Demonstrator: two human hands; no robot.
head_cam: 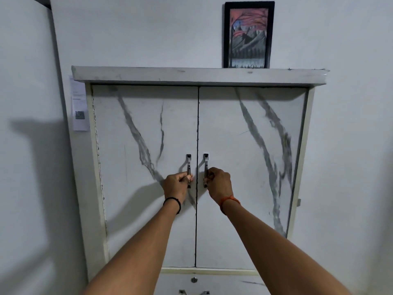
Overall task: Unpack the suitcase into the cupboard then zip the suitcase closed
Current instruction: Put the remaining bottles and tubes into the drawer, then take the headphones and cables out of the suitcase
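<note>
I'm at the cupboard, both doors shut, dark seam between them running top to bottom. My left hand has its fingers curled round the left handle; my right hand grips the right handle the same way. Both holds sit low on the metal bars.

Progress: I'd judge this very early. Doors not yet open, nothing visibly stowed. The suitcase is not in view, so I can't say whether it's open, packed or zipped. Everything is left: swing the doors, move the contents in, zip up.

Room to move: the doors should swing out toward me, and my forearms come straight in front of them, so I'd need to step or lean back as they open. Left door's hinge edge sits near the white frame, with a paper notice stuck on the wall just beside it. The wall closes in on the left. The right door has more bare wall past it. A framed picture stands on the top ledge, well above the swing. Below the doors there's a lower panel with more hardware, possibly another pair of handles, but it's cropped.
</note>
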